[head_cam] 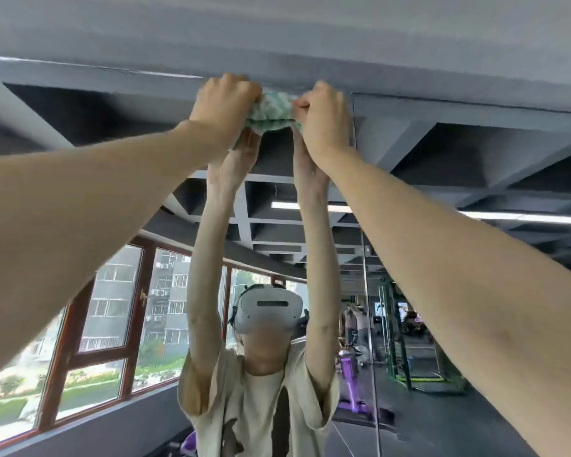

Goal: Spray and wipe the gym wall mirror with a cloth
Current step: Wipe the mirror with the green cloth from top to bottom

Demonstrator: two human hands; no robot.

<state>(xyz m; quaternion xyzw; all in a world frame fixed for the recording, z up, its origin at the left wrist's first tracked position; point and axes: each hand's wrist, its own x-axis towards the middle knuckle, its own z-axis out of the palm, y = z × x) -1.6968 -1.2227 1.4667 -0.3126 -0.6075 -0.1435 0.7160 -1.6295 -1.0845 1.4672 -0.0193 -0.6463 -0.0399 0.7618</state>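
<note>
1. Mirror (pixel 475 166) covers the wall ahead. The cloth (pixel 272 115), patterned green and white, sits bunched at the mirror's very top edge, just under the grey ceiling beam (pixel 409 70).
2. The left hand (pixel 226 103) and right hand (pixel 325 118) each grip one end of the cloth, fingers curled round it, both reaching high overhead.
3. Judging by the pose, this is the wiping step along the top strip.
4. Risk: at full stretch the pressure is likely weak and uneven, so streaks may be left near the edge.
5. Risk: the bunched cloth could slip from one hand and drop, or rub the beam and carry dust onto the glass — a flatter fold would help.
</note>
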